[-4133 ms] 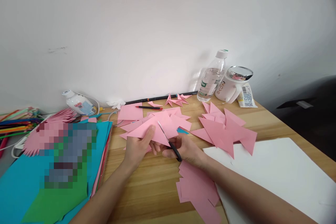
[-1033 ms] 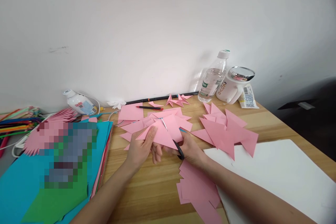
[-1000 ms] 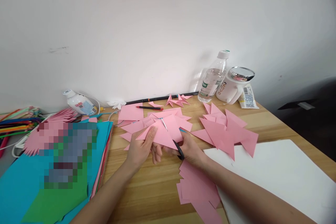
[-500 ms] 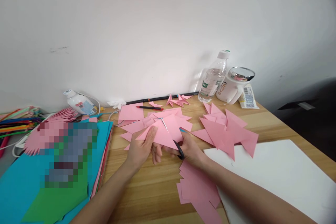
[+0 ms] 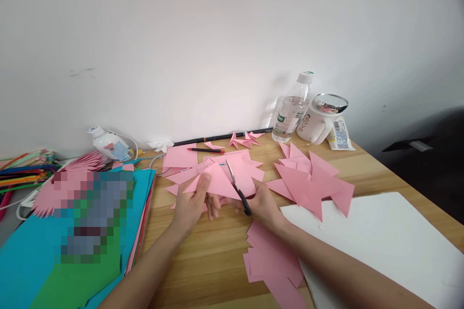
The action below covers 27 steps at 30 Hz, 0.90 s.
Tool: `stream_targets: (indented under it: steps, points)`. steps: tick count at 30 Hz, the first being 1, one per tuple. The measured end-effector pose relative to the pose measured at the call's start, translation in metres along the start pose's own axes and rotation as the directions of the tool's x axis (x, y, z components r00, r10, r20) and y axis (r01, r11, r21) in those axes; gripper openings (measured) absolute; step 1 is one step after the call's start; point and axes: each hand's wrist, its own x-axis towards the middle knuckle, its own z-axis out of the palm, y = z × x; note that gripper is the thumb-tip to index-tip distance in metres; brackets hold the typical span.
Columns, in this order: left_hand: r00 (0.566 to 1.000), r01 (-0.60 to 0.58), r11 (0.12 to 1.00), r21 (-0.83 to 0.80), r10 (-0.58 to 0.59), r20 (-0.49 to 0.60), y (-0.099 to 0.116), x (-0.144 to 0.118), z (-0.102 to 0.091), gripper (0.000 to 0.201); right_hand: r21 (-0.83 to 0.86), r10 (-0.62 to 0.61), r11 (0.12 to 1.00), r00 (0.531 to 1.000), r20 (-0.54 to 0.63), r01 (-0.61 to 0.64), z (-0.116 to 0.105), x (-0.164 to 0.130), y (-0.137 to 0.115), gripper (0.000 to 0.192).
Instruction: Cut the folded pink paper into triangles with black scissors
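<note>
My left hand (image 5: 191, 203) pinches a folded pink paper triangle (image 5: 213, 184) just above the wooden table (image 5: 203, 256), thumb on top. My right hand (image 5: 261, 205) grips black-handled scissors (image 5: 239, 190). Their blades point up and away along the right edge of the triangle. Loose pink sheets (image 5: 239, 169) lie directly behind both hands.
A pile of pink triangles (image 5: 313, 181) lies to the right, and pink offcuts (image 5: 271, 256) lie under my right forearm. White board (image 5: 391, 241) at right, coloured paper stack (image 5: 54, 251) at left. A water bottle (image 5: 292, 108), white mug (image 5: 321, 118), glue bottle (image 5: 108, 142) and pencil (image 5: 206, 150) stand near the wall.
The scissor blades have come out of the sheet and now run along the triangle's right edge. The pink piece in my left hand looks smaller. Both hands stay in place.
</note>
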Motion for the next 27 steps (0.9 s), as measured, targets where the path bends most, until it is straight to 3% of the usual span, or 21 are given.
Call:
stream_targets:
  steps: [3,6,9,11,15,20,24,27]
  points:
    - [0.972,-0.071,0.994,-0.083,0.05,-0.228,-0.002,0.004,-0.004,0.049,-0.242,-0.235,0.947,0.97,-0.066,0.213,-0.001,-0.006,-0.003,0.022]
    - [0.911,-0.137,0.973,-0.184,0.051,-0.41,-0.004,0.01,-0.009,0.047,-0.437,-0.423,0.807,0.905,0.042,0.397,-0.003,-0.01,0.0,0.025]
    - [0.881,-0.11,0.95,-0.292,-0.043,-0.471,-0.006,0.016,-0.012,0.041,-0.537,-0.527,0.658,0.832,0.171,0.527,-0.004,-0.011,0.006,0.053]
    - [0.874,-0.082,0.947,-0.31,-0.081,-0.479,-0.008,0.019,-0.013,0.038,-0.542,-0.541,0.623,0.811,0.222,0.564,-0.005,-0.011,0.009,0.074]
    - [0.892,-0.096,0.961,-0.26,-0.033,-0.452,-0.012,0.021,-0.016,0.035,-0.459,-0.534,0.679,0.815,0.225,0.572,-0.003,-0.011,0.01,0.095]
    - [0.901,-0.096,0.972,-0.214,-0.006,-0.433,-0.014,0.021,-0.017,0.033,-0.372,-0.58,0.677,0.772,0.26,0.635,-0.005,-0.011,0.004,0.095]
    - [0.923,-0.116,0.978,-0.173,0.042,-0.382,-0.013,0.019,-0.016,0.031,-0.26,-0.54,0.755,0.795,0.276,0.603,-0.008,-0.013,-0.002,0.069]
    - [0.962,-0.092,0.989,-0.114,0.059,-0.266,-0.011,0.016,-0.014,0.033,-0.204,-0.492,0.842,0.866,0.092,0.5,-0.007,-0.011,-0.001,0.04]
